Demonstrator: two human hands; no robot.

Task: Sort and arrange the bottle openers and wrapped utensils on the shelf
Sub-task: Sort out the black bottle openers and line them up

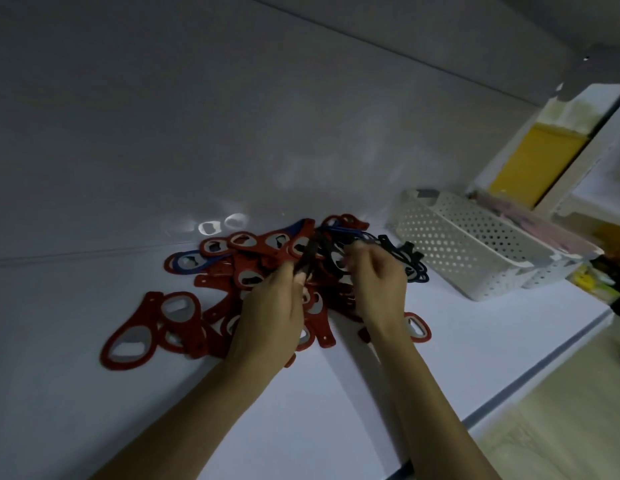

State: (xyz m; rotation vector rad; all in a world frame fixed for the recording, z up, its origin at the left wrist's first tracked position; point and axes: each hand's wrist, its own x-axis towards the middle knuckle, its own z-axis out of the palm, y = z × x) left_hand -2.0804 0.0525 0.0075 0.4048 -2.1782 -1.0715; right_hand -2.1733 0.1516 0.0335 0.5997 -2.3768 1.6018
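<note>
Sorting by colour, judged the step in hand. Stock: red openers (253,251), heaped loose at centre frame on the white shelf (336,410), with blue openers (184,263) mixed in at the heap's left edge. Left hand (267,317): pinching one black opener (310,252), raised above the heap. Right hand (377,289): fingers curled about a dark bunch (398,251) just beside it. Advice: draw the black one free slowly so tangled reds do not drag, then stack it flat with heads aligned. Containers: white perforated baskets (474,251), right of centre; nearer one's contents hidden; farther one holds pale pink long items (543,226), likely wrapped utensils
</note>
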